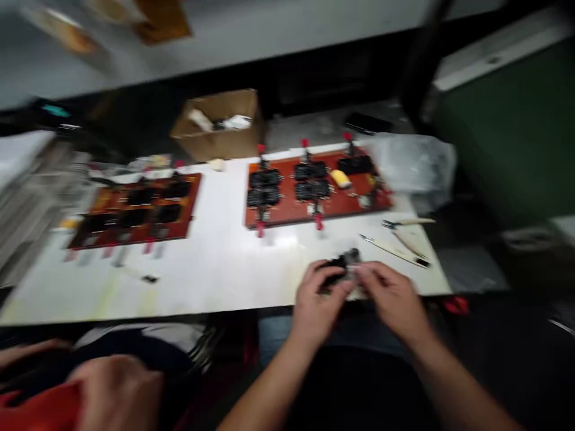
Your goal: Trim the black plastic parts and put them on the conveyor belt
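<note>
now, black part [333, 264] between both hands [315, 301] [396, 297]

I have one clamp board [287, 214] right of centre on the table [220, 257], a second board [191, 200] left, a box [224, 145] behind their gap, pliers [392, 225] right; below, a part [335, 268] between my left hand [317, 302] and right hand [395, 299].
</note>
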### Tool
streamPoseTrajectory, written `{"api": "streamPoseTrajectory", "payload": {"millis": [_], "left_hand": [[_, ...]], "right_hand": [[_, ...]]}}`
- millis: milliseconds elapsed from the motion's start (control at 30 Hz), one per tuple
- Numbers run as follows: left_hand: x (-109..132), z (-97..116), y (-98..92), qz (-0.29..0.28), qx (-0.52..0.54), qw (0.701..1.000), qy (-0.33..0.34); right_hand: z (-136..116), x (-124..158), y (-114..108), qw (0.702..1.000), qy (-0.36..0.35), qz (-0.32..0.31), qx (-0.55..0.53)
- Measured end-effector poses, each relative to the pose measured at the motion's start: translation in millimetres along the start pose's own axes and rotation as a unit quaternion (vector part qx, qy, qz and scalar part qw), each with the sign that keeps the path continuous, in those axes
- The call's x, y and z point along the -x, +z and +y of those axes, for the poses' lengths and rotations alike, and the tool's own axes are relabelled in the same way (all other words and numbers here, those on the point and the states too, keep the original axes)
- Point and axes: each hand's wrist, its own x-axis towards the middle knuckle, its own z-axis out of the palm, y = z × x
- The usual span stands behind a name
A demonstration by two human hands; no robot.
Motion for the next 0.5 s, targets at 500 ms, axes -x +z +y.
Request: {"api": "streamPoseTrajectory", "payload": {"millis": [500], "left_hand": [[15, -2, -1.7, 0.033, -0.05, 0.998, 0.015]], "right_hand": [[3, 21, -1, 0.976, 0.098, -0.001, -0.193]]}}
